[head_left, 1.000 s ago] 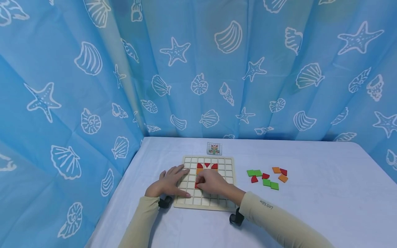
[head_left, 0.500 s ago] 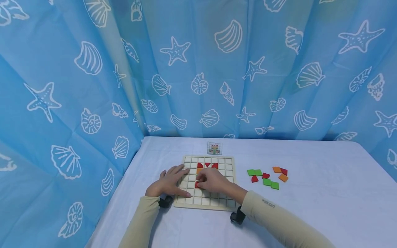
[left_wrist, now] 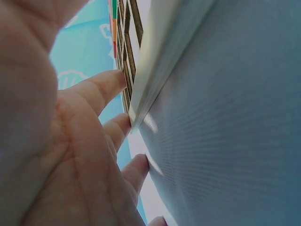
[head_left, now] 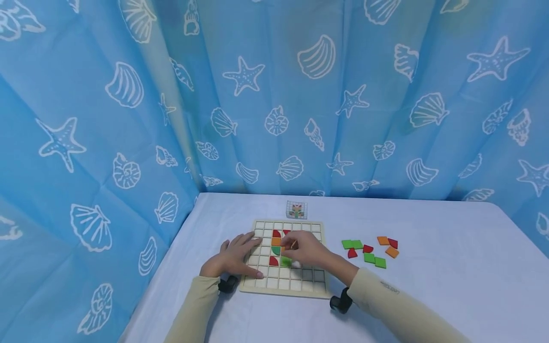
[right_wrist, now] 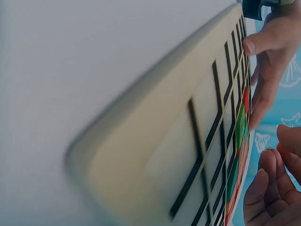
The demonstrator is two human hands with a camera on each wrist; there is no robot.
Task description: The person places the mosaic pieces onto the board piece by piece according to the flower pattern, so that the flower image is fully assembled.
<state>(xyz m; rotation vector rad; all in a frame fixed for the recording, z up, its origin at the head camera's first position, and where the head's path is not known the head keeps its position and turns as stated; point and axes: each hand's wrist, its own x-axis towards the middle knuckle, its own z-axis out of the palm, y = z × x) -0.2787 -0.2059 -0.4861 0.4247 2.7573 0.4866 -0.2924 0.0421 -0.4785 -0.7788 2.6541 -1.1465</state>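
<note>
My R hand (head_left: 306, 248) hangs over the board (head_left: 283, 294), fingers loosely bent, no tile visible betw. them. Loose tiles (head_left: 369, 257) (green, red, orange) lie on the table (head_left: 450, 286) right of it, approx. level; R's much nearer. Placed red tile (head_left: 273, 260): just left & near. L hand (head_left: 233, 257) rests at board's left edge, fingers spread, gripping nothing.

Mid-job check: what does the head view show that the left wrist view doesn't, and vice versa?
Only the head view: the right hand, the picture card and the loose tiles right of the board.
Only the left wrist view: the palm side of the left hand.
Both: the left hand, part or all of the board, and the blue curtain.
</note>
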